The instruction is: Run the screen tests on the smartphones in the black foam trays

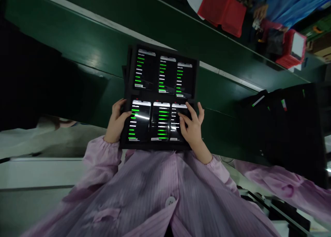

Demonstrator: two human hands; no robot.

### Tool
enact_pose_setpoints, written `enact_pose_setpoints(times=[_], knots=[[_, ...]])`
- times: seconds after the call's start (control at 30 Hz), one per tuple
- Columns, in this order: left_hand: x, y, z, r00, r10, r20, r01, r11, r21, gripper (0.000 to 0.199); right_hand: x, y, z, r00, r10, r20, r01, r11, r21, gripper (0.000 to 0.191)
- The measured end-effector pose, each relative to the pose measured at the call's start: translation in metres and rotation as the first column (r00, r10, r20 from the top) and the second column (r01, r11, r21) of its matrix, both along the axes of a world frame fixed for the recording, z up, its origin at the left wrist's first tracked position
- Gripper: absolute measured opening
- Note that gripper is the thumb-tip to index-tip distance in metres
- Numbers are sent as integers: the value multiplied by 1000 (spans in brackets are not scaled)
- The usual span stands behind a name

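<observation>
A black tray (161, 146) lies in front of me, with two rows of lit smartphones. My left hand (115, 125) grips its left edge, thumb over the rim beside the lower-left smartphone (139, 126), which lists green and white text lines. Fingers spread, my right hand (192, 126) is over the lower-right smartphone (174, 131); a fingertip is at its screen, which shows a white text menu. Between them is the lower-middle smartphone (160, 126). The top row holds three more: left (145, 68), middle (167, 73) and right (184, 79), all with green and white lines.
The tray rests on a green workbench (108, 33) with a pale strip running across it. Red bins (222, 9) stand at the upper right, near another person's hand (260, 12) and blue clothing. A dark mass (284, 133) is at right, near a pink sleeve (284, 185).
</observation>
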State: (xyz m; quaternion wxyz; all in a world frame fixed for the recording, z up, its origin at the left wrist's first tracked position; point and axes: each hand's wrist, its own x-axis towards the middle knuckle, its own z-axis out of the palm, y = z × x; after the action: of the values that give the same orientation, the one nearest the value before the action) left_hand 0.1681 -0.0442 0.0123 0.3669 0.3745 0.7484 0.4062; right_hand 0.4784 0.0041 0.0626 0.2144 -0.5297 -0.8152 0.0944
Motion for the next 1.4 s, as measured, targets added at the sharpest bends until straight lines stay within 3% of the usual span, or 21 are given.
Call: enact_pose_setpoints(times=[0.23, 0.73, 1.03, 1.27, 1.4], knots=[[-2, -9, 10, 998, -51, 49, 48, 998, 51, 63, -11, -8, 2, 993, 105, -58, -111, 989, -101, 30], [2, -4, -10, 996, -41, -82, 50, 993, 106, 62, -24, -22, 0, 976, 212, 45, -203, 967, -156, 32], [-2, -7, -12, 997, -32, -74, 41, 991, 126, 51, -41, -19, 1, 981, 165, 104, -145, 973, -180, 37], [1, -6, -9, 1000, 8, -20, -5, 992, 124, 53, -9, -15, 1, 992, 69, 103, -66, 997, -33, 28], [-2, -6, -9, 1000, 10, -10, -9, 990, 138, 50, 2, -13, -1, 997, 47, 66, -46, 999, -16, 31]])
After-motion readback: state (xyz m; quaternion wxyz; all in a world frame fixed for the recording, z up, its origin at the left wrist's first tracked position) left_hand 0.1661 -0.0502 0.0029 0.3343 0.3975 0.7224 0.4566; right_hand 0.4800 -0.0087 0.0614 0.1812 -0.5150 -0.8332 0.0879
